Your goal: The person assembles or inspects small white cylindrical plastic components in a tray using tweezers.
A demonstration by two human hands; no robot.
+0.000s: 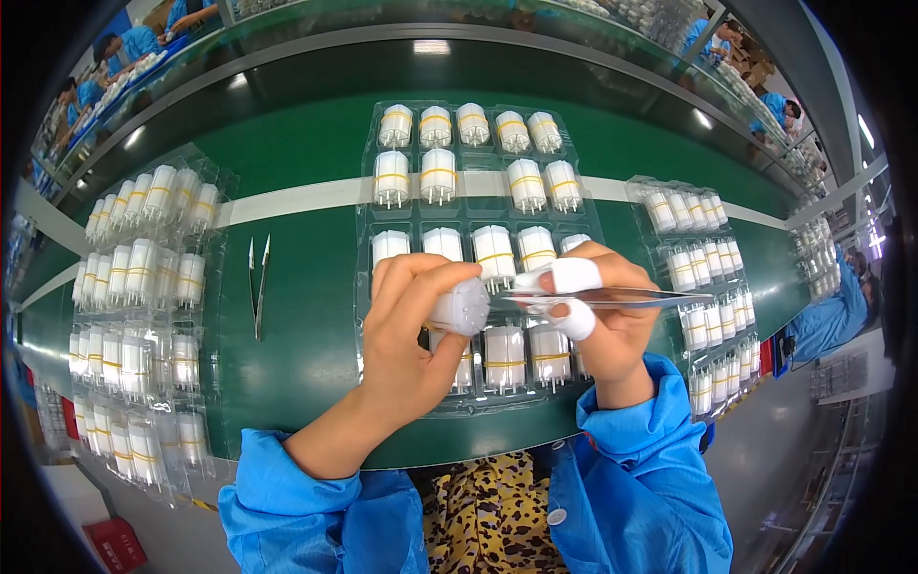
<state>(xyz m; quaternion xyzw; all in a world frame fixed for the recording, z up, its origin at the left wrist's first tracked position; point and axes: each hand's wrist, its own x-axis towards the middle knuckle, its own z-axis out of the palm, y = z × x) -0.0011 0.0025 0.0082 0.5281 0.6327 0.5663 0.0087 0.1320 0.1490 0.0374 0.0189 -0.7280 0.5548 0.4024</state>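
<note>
In my left hand [402,320] I hold a white cylindrical part [464,308], its pale round end turned to the right. My fingers and thumb wrap round its sides. My right hand [612,320], with white tape on the thumb and a finger, pinches metal tweezers [655,298]. Their tips point left and come close to the part's end; I cannot tell if they touch it. Below both hands lies a clear plastic tray [483,182] with rows of white cylinders [438,175], each with a yellow band and thin pins. My hands hide some of them.
More tweezers [258,287] lie on the green table [296,383], left of the tray. Stacked clear trays of white cylinders stand at the left [139,273] and right [708,258]. A metal rail [535,53] runs along the back. Other people in blue [832,311] sit farther off.
</note>
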